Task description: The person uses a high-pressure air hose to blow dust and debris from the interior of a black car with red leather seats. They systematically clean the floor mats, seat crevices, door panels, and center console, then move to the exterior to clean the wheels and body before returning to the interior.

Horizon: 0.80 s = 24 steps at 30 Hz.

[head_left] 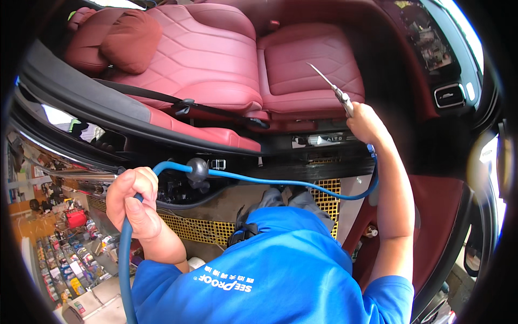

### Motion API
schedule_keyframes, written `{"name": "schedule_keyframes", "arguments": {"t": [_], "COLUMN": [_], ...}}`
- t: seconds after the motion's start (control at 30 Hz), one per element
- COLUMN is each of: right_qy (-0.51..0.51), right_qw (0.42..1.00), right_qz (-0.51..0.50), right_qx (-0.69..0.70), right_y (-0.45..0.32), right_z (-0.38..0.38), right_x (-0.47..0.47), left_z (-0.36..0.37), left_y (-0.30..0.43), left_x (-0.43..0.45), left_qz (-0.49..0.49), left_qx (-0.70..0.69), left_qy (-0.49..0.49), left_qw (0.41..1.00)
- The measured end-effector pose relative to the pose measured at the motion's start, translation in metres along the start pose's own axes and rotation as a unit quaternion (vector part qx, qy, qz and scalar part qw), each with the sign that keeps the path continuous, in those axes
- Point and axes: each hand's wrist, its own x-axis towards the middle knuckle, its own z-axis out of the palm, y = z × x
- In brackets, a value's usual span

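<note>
My right hand [366, 121] grips an air blow gun [342, 99] with a long thin metal nozzle, held above the front edge of a red leather car seat cushion [311, 60]. A blue air hose [267, 182] runs from the gun's lower end, loops below the door sill and passes through a dark ball [197, 169]. Farther left, the fingers of my left hand [135, 202] are closed around the same hose, which hangs down past my forearm. The red seat backrest [202, 60] carries a red-brown cushion [135, 40] near its headrest. The gun's trigger is hidden by my hand.
A black seat belt [162, 97] crosses beside the backrest. The open door's red inner panel [433, 218] is at the right, and the door pillar trim [89, 85] at the left. Yellow floor grating [194, 229] lies below. Shelves of goods [68, 259] stand at lower left.
</note>
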Motion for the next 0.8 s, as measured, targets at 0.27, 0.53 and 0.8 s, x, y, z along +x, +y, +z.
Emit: {"name": "schedule_keyframes", "arguments": {"t": [0.27,0.53,0.8], "right_qy": [-0.037,0.209,0.137], "right_qw": [0.997,0.976,0.982], "right_qz": [0.055,-0.022,-0.124], "right_qx": [0.026,0.064,-0.033], "right_y": [0.031,-0.030,-0.116], "right_z": [-0.032,-0.121,-0.107], "right_x": [0.011,0.072,0.104], "left_z": [-0.041,-0.061,-0.058], "left_y": [-0.017,-0.048,-0.048], "left_x": [0.003,0.030,0.026], "left_qz": [0.021,-0.009,-0.013], "left_qx": [0.089,0.157,0.145], "left_qy": [-0.002,0.049,0.068], "left_qw": [0.996,0.986,0.987]}}
